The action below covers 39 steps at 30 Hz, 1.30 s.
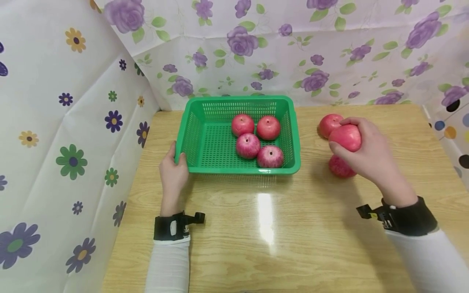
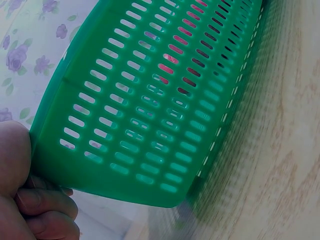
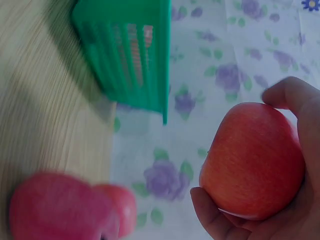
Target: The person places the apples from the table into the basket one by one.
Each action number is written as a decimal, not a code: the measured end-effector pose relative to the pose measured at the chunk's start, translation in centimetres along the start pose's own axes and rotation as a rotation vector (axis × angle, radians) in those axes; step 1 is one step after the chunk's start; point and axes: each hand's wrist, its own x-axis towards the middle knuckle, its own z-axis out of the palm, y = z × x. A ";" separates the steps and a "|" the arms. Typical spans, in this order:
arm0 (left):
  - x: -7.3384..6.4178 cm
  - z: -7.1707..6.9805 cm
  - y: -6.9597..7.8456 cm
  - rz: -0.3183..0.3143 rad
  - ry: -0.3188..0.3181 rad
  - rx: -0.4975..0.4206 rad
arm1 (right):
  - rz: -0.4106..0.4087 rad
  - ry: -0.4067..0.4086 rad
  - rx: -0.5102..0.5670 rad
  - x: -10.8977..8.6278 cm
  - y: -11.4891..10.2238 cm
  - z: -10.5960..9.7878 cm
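Observation:
My left hand (image 1: 174,174) grips the left wall of a green plastic basket (image 1: 227,170), thumb over the rim; the left wrist view shows its slotted side (image 2: 120,115) close up. Inside the basket, towards its right half, lie a red apple (image 1: 242,124), another red apple (image 1: 268,127) and two streaked pinkish apples (image 1: 248,145). To the right of the basket, my right hand (image 1: 375,152) holds a red apple (image 1: 345,137) between thumb and fingers, raised above the table. Below that hand are a red apple (image 1: 329,123) and a darker apple (image 1: 341,167), partly hidden.
The wooden table (image 1: 227,244) meets a wall covering with purple flowers (image 1: 242,40) at the back. A white sheet with coloured flowers (image 1: 73,160) hangs along the left, and a dotted sheet (image 1: 450,132) stands at the right edge.

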 end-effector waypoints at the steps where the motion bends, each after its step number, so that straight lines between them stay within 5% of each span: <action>1: 0.0 0.0 0.0 0.000 0.000 0.000 | -0.024 -0.001 0.008 0.2 -0.5 0.3; 8: 0.0 0.0 0.1 -0.013 -0.008 -0.001 | -0.200 -0.042 0.069 1.3 -4.4 3.1; 24: 0.0 0.0 0.1 -0.025 -0.023 -0.001 | -0.493 -0.250 -0.074 3.3 -12.5 10.4; 39: -0.1 0.0 0.2 -0.017 -0.003 -0.004 | -0.452 -0.344 -0.285 4.1 -15.8 16.3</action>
